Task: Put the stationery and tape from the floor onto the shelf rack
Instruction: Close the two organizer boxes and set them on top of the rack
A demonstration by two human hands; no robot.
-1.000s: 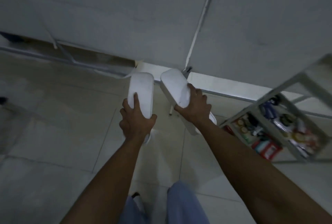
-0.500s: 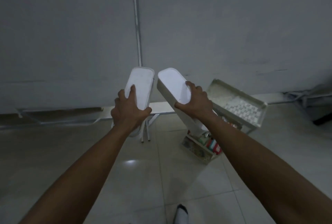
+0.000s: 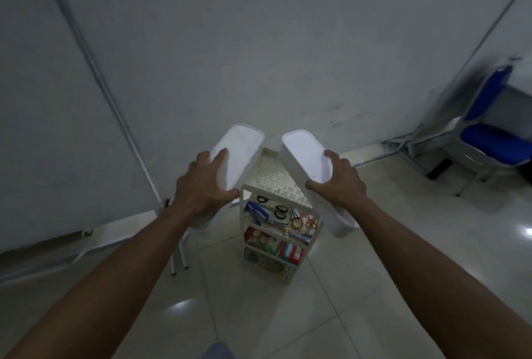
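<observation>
My left hand (image 3: 201, 189) grips a white oblong plastic container (image 3: 237, 154), its flat face turned towards me. My right hand (image 3: 339, 183) grips a second white container (image 3: 305, 157) of the same shape, tilted to the right. Both are held in the air, side by side, above a small white shelf rack (image 3: 267, 180) standing on the floor by the wall. The rack's perforated top tier shows bare between the containers. Its lower tiers hold scissors (image 3: 276, 209), a blue stapler (image 3: 256, 212), tape rolls (image 3: 299, 222) and a red packet (image 3: 290, 252).
A grey wall rises just behind the rack. Thin white metal legs (image 3: 178, 260) stand on the tiled floor to the rack's left. A blue chair (image 3: 489, 134) stands at the right by a desk edge. My trouser leg (image 3: 216, 351) shows at the bottom.
The view has swung right, so the rack now sits directly below my hands instead of off to the right. Both hands keep hold of their containers, which have spread slightly apart.
</observation>
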